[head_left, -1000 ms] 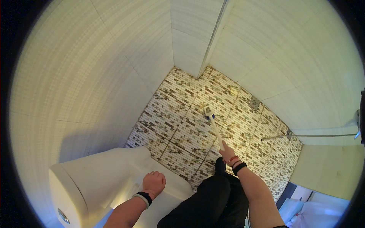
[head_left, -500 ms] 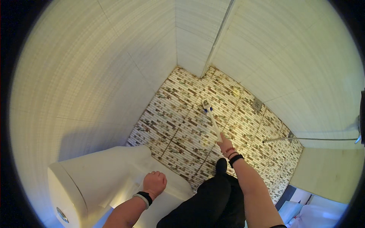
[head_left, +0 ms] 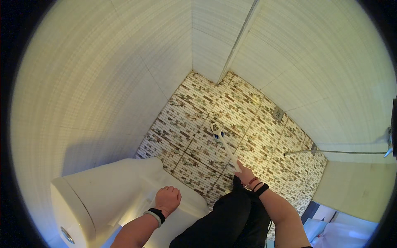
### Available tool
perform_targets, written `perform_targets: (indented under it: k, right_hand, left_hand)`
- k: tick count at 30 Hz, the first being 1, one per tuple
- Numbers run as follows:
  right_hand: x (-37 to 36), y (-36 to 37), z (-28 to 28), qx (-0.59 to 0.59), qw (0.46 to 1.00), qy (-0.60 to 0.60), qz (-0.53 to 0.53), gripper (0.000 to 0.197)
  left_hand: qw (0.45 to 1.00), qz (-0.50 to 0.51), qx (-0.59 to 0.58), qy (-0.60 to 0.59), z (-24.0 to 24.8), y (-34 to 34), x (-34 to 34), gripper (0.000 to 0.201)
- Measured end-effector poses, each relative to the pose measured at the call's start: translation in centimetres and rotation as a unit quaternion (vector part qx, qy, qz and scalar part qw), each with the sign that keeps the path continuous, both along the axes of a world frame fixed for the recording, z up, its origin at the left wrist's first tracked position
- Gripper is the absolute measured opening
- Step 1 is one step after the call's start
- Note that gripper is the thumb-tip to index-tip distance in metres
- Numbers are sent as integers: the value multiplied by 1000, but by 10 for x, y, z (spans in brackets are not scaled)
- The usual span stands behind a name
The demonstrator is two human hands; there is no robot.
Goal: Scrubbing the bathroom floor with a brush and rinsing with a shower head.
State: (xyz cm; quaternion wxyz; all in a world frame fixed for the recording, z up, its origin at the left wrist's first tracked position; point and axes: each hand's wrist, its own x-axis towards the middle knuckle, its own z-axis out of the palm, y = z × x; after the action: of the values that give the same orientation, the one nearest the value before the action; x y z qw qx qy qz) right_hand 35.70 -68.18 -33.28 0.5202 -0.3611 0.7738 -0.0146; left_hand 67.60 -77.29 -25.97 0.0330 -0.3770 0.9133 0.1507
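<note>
My right hand [head_left: 246, 172] is wrapped round the end of a white handle of a long-handled floor brush [head_left: 228, 151]. Its white head, with blue parts at the neck, rests on the patterned tile floor [head_left: 198, 155] and points away from me. In a loose fist, my left hand [head_left: 168, 200] hangs over the white toilet [head_left: 124, 182] with nothing visible in it. Dark bands circle both wrists, and the right wrist also has a red beaded bracelet.
Pale tiled walls [head_left: 124, 82] meet at the far corner beside a vertical metal strip [head_left: 237, 43]. A square floor drain [head_left: 278, 114] lies near the right wall. At right, a thin metal hose [head_left: 331, 151] stretches inward above the floor. My dark-trousered leg [head_left: 231, 215] stands beside the toilet.
The brush has been drawn back toward me, its head shifting slightly left. My right hand has come nearer my leg, and the elbow bends more. The left fist stays put.
</note>
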Motion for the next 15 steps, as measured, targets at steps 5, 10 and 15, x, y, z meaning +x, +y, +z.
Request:
perform_targets:
  k: [5,10,15]
  right_hand:
    - [-15,-19,-31,-48,997,62,23,61]
    - [-12,-79,-30,-20,998,43,-42,60]
    - [-6,-75,-25,-27,999,25,-38,61]
  left_hand:
    - [1000,3,14,20,-2,0,-3,16]
    - [1000,-1,9,-4,-1,0,1,14]
    - [1000,1,12,-11,1,0,-1,13]
